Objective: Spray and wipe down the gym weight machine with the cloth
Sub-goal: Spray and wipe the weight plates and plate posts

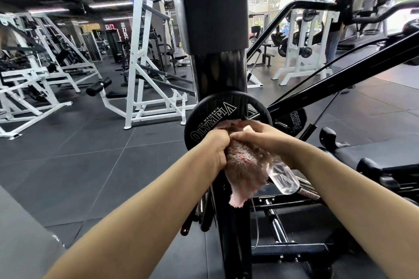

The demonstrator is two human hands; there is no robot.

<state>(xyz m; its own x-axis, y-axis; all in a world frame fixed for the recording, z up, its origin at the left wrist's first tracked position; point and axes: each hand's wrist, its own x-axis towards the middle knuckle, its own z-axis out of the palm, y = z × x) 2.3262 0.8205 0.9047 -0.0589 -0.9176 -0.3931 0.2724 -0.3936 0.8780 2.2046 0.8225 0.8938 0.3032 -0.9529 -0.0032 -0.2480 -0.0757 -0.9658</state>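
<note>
We are standing at the black weight machine (218, 70), both arms stretched out over the weight plate (210, 118) hanging on its side. Our left hand (215, 149) is bunching the pink cloth (243, 165), fingers curled tight into the fabric at its upper left edge. Our right hand (263, 138) is doing 2 jobs: its fingers are pinching the cloth from the other side, while the clear spray bottle (283, 176) is wedged in the same grip, body pointing down and toward us, the pale nozzle end (248, 128) poking out above the knuckles. The cloth is hanging between the 2 hands, just in front of the plate's lower rim; we cannot tell whether it is touching the plate.

The risk, as we are judging it, is the overloaded right hand. With the bottle held only by part of the palm, shifting the cloth could let it slip and drop onto the frame (272, 249) below. The dangling cloth corner could also snag on the bars (207, 208) beneath the plate.
</note>
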